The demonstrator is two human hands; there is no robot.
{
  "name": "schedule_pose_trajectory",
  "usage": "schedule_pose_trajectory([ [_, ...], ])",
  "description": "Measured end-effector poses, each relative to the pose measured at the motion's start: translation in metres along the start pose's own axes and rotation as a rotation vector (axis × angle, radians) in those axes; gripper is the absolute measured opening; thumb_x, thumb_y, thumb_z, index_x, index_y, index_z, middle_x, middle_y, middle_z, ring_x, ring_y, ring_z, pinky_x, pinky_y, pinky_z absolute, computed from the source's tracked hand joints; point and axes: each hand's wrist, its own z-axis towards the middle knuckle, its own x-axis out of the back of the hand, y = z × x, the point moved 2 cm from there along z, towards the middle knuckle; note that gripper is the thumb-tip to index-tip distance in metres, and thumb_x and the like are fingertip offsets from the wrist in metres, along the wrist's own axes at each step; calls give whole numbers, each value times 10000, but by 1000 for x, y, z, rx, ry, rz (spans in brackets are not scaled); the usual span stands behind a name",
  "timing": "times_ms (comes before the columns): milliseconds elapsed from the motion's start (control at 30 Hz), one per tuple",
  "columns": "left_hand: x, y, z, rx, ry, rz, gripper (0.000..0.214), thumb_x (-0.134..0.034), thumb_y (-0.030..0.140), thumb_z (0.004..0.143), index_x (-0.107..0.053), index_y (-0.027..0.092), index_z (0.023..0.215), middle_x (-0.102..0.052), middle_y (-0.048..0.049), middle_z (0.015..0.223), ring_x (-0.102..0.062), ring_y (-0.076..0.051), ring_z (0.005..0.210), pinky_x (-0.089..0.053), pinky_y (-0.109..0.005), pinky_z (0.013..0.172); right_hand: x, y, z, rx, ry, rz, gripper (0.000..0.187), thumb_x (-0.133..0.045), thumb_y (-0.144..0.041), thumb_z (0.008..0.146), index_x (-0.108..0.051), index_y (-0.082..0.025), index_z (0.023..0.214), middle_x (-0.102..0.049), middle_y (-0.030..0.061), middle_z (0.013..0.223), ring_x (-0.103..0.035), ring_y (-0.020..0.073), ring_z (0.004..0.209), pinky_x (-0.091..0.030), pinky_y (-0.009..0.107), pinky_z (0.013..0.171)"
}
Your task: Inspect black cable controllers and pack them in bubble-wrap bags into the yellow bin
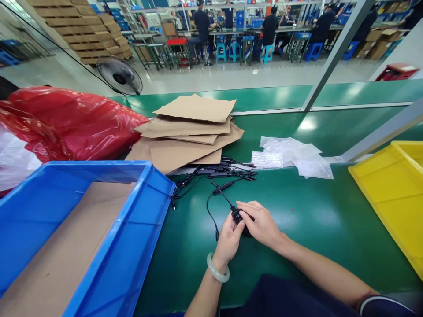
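Observation:
Both my hands meet over the green tabletop around a small black device with a cable (236,214). My left hand (229,237), with a pale green bangle at its wrist, grips it from below and the left. From the right, my right hand (261,222) closes on the same device with thumb and fingers. The fingers cover much of it, so its exact kind is hard to tell. A thin black cord with an inline black part (223,187) runs from it and loops to the left. Just beyond lies a pile of black cables (214,171).
A blue bin (158,193) lined with cardboard stands at left, a yellow bin (390,185) at right. Cardboard sheets (191,132), bubble-wrap pouches (294,154) and a red plastic bag (72,123) lie farther back. A metal post (337,57) rises behind. Several people sit across the aisle.

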Motion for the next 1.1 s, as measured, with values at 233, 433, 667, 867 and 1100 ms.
schedule_pose_trajectory([
  [233, -6, 6, -1, 43, -29, -140, 365, -656, 316, 817, -565, 197, 1150, -618, -81, 1165, -491, -250, 1202, -358, -393, 1043, 5, 3, 1, -34, -26, 185, 269, -452, -204, 915, -703, -206, 1012, -670, 82, 1123, -607, 229, 1037, -493, 427, 907],
  [433, -6, -1, -2, 37, -74, -17, 348, -627, 340, 840, -537, 204, 1148, -612, -46, 988, -558, -202, 993, -426, -339, 918, 11, 1, 6, -121, -185, 361, 204, -568, -284, 849, -710, -205, 972, -680, 69, 1094, -652, 228, 901, -559, 345, 736],
  [667, -10, 0, -5, 97, -347, 288, 204, -537, 373, 888, -535, 170, 886, -580, -29, 787, -546, -170, 775, -426, -323, 781, 18, 7, 16, -354, -36, 721, 381, -644, -511, 793, -714, -161, 927, -713, 64, 869, -662, 183, 687, -540, 290, 637],
  [867, -9, 8, -7, 157, -434, 307, 221, -566, 382, 867, -516, 170, 833, -587, -33, 734, -566, -176, 750, -426, -312, 747, 49, 15, 27, -337, 179, 749, 358, -714, -519, 737, -727, -180, 851, -715, 82, 938, -629, 246, 951, -461, 385, 904],
  [1100, 6, 25, -3, -43, -117, 7, 137, -611, 305, 851, -580, 175, 820, -582, -50, 891, -570, -259, 1058, -405, -386, 946, 47, 27, 9, -339, 244, 646, 308, -678, -484, 765, -697, -182, 820, -704, 80, 935, -624, 229, 900, -495, 345, 786],
])
